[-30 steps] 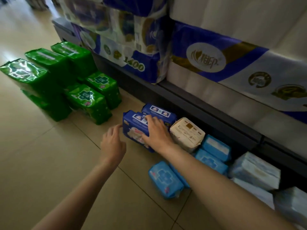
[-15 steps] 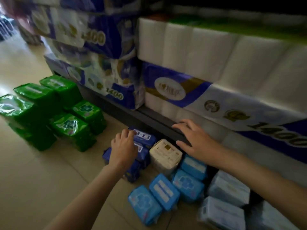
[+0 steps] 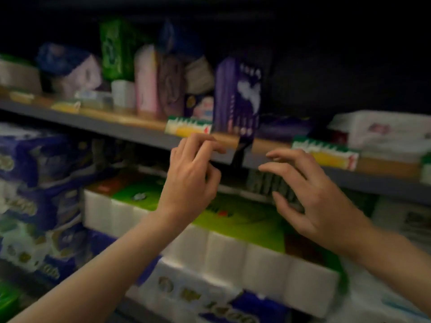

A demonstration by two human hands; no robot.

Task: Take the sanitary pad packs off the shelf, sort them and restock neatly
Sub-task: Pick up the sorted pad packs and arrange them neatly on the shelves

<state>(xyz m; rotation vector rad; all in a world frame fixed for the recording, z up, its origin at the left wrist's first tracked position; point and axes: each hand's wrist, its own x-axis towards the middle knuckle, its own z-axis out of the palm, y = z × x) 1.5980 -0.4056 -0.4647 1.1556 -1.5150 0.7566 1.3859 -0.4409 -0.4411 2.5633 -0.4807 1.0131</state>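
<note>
head view, blurred: both hands are raised at the grey shelf edge [image 3: 130, 132]. the left hand [image 3: 190, 180] has loosely bent fingers holding nothing; the right hand [image 3: 312, 197] has fingers spread apart, empty. a purple pad pack [image 3: 236, 99] stands upright at the shelf's front edge, just above and between the 2 hands. open air lies between the hands, with toilet paper bundles [image 3: 210, 250] below.

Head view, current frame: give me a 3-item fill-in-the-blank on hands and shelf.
1. Both hands, left hand and right hand, hold ____.
2. The tall pack standing on the shelf just above the hands is ____ in colour.
3. Below that shelf, the white toilet roll pack has a ____ top.

Missing words: nothing; purple; green
</note>
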